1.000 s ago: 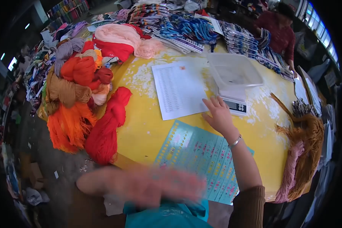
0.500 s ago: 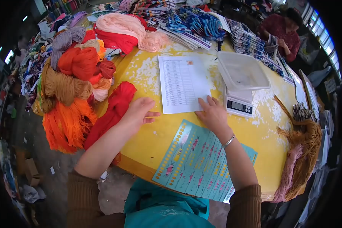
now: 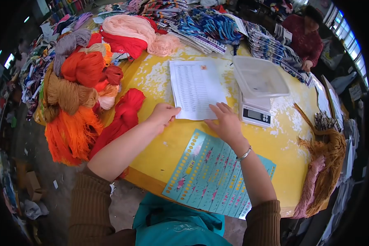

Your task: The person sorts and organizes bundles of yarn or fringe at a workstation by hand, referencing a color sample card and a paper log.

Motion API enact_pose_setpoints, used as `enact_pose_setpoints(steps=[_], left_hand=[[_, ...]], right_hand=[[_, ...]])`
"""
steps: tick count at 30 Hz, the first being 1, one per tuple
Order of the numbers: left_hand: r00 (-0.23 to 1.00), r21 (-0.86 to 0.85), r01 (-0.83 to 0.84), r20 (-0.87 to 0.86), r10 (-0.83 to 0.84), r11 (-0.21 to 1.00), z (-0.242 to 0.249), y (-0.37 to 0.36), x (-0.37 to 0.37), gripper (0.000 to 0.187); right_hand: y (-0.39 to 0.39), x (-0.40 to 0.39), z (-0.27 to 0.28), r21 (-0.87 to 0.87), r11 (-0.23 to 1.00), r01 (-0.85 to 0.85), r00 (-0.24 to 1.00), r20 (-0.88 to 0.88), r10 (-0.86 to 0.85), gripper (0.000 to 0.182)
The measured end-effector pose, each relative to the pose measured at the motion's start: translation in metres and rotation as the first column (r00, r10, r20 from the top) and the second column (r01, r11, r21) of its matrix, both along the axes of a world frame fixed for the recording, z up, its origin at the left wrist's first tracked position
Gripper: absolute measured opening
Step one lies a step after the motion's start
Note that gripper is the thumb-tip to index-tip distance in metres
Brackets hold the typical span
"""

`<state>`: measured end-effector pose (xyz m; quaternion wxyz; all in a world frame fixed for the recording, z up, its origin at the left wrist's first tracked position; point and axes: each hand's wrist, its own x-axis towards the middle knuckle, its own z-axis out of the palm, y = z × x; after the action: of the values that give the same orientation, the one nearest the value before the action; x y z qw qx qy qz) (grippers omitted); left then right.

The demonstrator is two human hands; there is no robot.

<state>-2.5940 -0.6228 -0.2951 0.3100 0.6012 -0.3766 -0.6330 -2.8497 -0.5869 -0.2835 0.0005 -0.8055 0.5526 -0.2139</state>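
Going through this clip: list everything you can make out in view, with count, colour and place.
Table: one, worn yellow, centre
Printed sheet: one visible, white, mid-table
Scale: one, white, right of sheet
Tub: one, translucent, on scale
Punched card strips: several, turquoise, near edge
Red hank: one, left edge
Yarn heap: many, mixed colours, left
Thread bundles: many, mostly blue, far edge
Hanging yarn: uncounted, brown and pink, right edge
Box: one, brown, floor left
Co-worker: one, dark red top, far right
Apron: one, teal, on wearer
Bracelet: one, silver, right wrist
Left hand: one, bare, sheet's near left corner
Right hand: one, bare, sheet's near right corner
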Motion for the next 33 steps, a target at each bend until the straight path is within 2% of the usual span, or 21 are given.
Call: enact_pose_setpoints(steps=[2, 3, 5, 9, 10, 11, 13, 15, 17, 19, 21, 25, 26, 27, 33], left_hand=[[0.998, 0.011, -0.014, -0.054, 0.015, 1.000, 0.006, 0.003, -0.001, 0.028], [0.998, 0.011, -0.015, -0.053, 0.016, 1.000, 0.004, 0.003, -0.002, 0.028], [0.990, -0.002, -0.051, -0.133, 0.051, 0.999, 0.002, 0.005, -0.005, 0.032], [0.990, -0.051, -0.060, -0.132, 0.053, 0.997, 0.005, 0.011, -0.008, 0.034], [0.990, -0.125, -0.061, -0.134, 0.044, 0.990, 0.003, 0.013, -0.009, 0.032], [0.990, -0.200, -0.060, -0.135, 0.033, 0.978, 0.002, 0.015, -0.010, 0.031], [0.985, -0.236, -0.065, -0.168, 0.025, 0.970, 0.000, 0.017, -0.010, 0.027], [0.980, -0.272, -0.070, -0.198, 0.015, 0.960, -0.002, 0.020, -0.007, 0.023], [0.932, -0.124, -0.196, -0.333, 0.145, 0.973, 0.003, 0.028, 0.000, 0.019], [0.936, -0.080, -0.198, -0.311, 0.164, 0.977, -0.001, 0.034, 0.010, 0.019], [0.939, -0.035, -0.205, -0.290, 0.186, 0.978, -0.004, 0.038, 0.016, 0.020], [0.932, 0.012, -0.244, -0.273, 0.238, 0.970, -0.005, 0.036, 0.021, 0.021], [0.927, 0.020, -0.251, -0.282, 0.246, 0.968, -0.007, 0.036, 0.022, 0.021], [0.929, 0.017, -0.249, -0.277, 0.244, 0.968, -0.007, 0.035, 0.022, 0.021], [0.913, 0.047, -0.247, -0.324, 0.248, 0.968, -0.005, 0.034, 0.023, 0.021]], right_hand=[[0.000, 0.013, 0.008, -0.045, 0.989, -0.143, 0.977, 0.154, 0.149, 0.051], [0.001, 0.021, 0.011, -0.045, 0.989, -0.144, 0.977, 0.155, 0.149, 0.051], [0.001, 0.035, 0.015, -0.004, 0.974, -0.227, 0.939, 0.263, 0.220, 0.051], [-0.004, 0.052, 0.015, -0.038, 0.973, -0.229, 0.912, 0.342, 0.228, 0.042], [-0.005, 0.054, 0.011, -0.039, 0.972, -0.232, 0.910, 0.343, 0.231, 0.042], [-0.007, 0.056, 0.006, -0.050, 0.975, -0.217, 0.900, 0.376, 0.220, 0.038], [-0.010, 0.058, 0.002, -0.062, 0.977, -0.203, 0.888, 0.409, 0.211, 0.034], [-0.014, 0.056, 0.001, 0.107, 0.994, -0.031, 0.892, 0.451, -0.020, 0.026], [-0.033, 0.050, 0.017, 0.163, 0.975, 0.149, 0.845, 0.491, -0.211, 0.022], [-0.047, 0.044, 0.048, 0.002, 0.986, 0.166, 0.675, 0.728, -0.115, 0.018], [-0.070, 0.033, 0.070, -0.167, 0.976, 0.142, 0.660, 0.750, 0.032, 0.017], [-0.069, 0.036, 0.126, -0.207, 0.970, 0.131, 0.665, 0.744, 0.069, 0.017], [-0.067, 0.037, 0.133, -0.222, 0.967, 0.121, 0.707, 0.704, 0.073, 0.017], [-0.066, 0.037, 0.138, -0.237, 0.965, 0.111, 0.747, 0.661, 0.076, 0.017], [-0.063, 0.045, 0.142, -0.276, 0.959, 0.058, 0.764, 0.631, 0.135, 0.017]])
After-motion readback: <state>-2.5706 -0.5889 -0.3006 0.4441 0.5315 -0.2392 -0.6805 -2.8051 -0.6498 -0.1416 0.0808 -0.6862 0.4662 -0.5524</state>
